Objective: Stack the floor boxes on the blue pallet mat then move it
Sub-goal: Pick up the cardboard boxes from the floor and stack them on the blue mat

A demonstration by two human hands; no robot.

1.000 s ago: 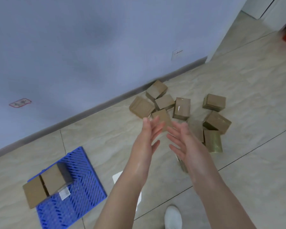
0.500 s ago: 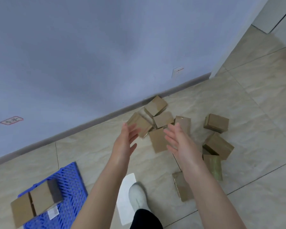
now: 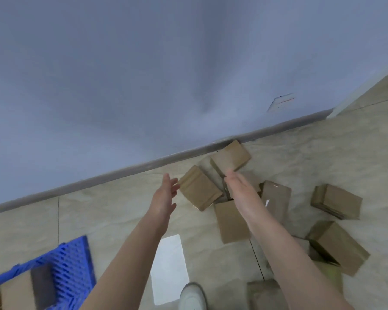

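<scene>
Several brown cardboard boxes lie scattered on the tiled floor by the wall. One flat box (image 3: 199,190) sits between my hands. My left hand (image 3: 166,196) is open, its fingertips just left of that box. My right hand (image 3: 242,191) is open too, stretched over the boxes to its right, fingers near a box against the baseboard (image 3: 230,158). Another box (image 3: 231,221) lies below my right wrist. The blue pallet mat (image 3: 74,262) is at the lower left with two boxes (image 3: 16,291) standing on it.
A grey wall with a baseboard (image 3: 121,173) runs diagonally behind the boxes. A white sheet (image 3: 169,268) lies on the floor between my arms. My white shoe (image 3: 192,297) shows at the bottom edge. More boxes (image 3: 336,201) lie to the right.
I have stepped closer to the box pile. Both open hands have reached forward and now flank the flat box. The mat has slid toward the lower left corner of view.
</scene>
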